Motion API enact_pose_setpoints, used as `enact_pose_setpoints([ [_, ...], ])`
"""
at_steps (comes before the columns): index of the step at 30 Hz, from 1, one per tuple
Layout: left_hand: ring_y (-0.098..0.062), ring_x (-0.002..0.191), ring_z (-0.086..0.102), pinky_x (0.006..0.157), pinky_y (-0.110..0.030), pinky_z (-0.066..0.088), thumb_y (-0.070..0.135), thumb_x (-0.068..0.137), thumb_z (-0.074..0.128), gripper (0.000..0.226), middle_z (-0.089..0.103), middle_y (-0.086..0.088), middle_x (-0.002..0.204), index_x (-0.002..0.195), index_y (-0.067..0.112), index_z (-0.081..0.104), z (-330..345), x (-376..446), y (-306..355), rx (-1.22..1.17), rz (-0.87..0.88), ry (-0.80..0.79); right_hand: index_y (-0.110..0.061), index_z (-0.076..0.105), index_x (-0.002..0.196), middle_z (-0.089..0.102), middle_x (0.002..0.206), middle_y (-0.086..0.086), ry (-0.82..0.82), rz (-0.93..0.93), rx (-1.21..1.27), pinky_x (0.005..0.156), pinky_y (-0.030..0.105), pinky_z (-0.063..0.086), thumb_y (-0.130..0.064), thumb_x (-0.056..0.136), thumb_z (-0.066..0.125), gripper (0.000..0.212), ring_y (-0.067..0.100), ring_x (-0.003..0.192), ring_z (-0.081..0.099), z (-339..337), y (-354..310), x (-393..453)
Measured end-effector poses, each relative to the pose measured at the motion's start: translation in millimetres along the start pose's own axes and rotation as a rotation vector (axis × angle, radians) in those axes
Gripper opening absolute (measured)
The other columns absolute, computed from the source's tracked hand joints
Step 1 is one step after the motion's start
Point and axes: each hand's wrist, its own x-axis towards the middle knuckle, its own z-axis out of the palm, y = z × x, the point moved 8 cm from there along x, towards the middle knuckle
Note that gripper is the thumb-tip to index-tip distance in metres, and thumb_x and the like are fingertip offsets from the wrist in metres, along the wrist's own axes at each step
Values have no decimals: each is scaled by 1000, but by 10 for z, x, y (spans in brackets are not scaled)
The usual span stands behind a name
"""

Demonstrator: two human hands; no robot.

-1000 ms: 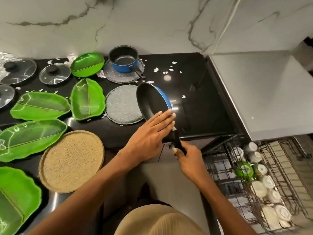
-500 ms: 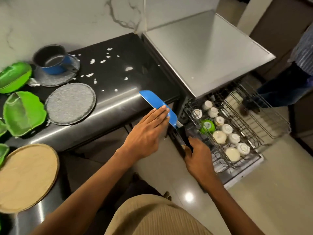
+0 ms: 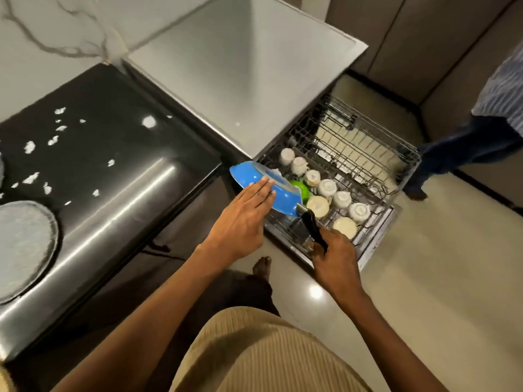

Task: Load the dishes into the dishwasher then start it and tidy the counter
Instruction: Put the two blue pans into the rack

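A blue frying pan (image 3: pixel 278 190) with a black handle (image 3: pixel 313 229) was held tilted, underside up, over the near left corner of the pulled-out dishwasher rack (image 3: pixel 376 165). The right hand (image 3: pixel 336 257) gripped the handle; the left hand (image 3: pixel 243 222) lay flat-fingered against the pan's blue outside (white cups (image 3: pixel 327 188) stood inverted in the rack). No legible writing showed.
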Motion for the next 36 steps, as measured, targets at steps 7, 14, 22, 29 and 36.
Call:
enact_pose_setpoints([
  [7,-38,141,39,113,-53,37,-12,65,60,71,45,-25,148,135,-11,52,408,814,-126,-165,134,-127,-8,70,109,59,84,10,-12,126,-46,64,32,36,4,80,64,32,32,83,55,-99,344,430],
  [14,-37,139,43,115,-50,33,-12,60,67,77,48,-23,146,136,-9,52,806,1489,26,-239,296,-267,-14,70,115,61,88,8,37,305,-13,67,31,35,2,83,65,35,29,86,55,-286,813,627],
  [22,-27,150,25,123,-35,15,-4,70,66,83,33,-16,158,149,-2,39,1340,2280,116,-273,325,-445,-17,69,121,59,88,4,109,451,27,70,26,31,0,84,67,41,29,92,55,-352,1292,1068],
  [29,-26,149,27,124,-39,19,-3,71,65,81,35,-15,157,148,0,40,1829,3020,60,-266,234,-544,-12,69,121,60,92,12,77,468,83,71,29,36,-2,86,67,36,34,94,56,-311,1810,1817],
  [36,-27,147,31,122,-42,23,-3,66,71,86,39,-15,155,147,1,43,2384,3668,-194,-177,114,-579,-11,67,121,61,100,12,4,397,108,69,28,40,1,86,64,37,31,94,57,-131,2255,2720],
])
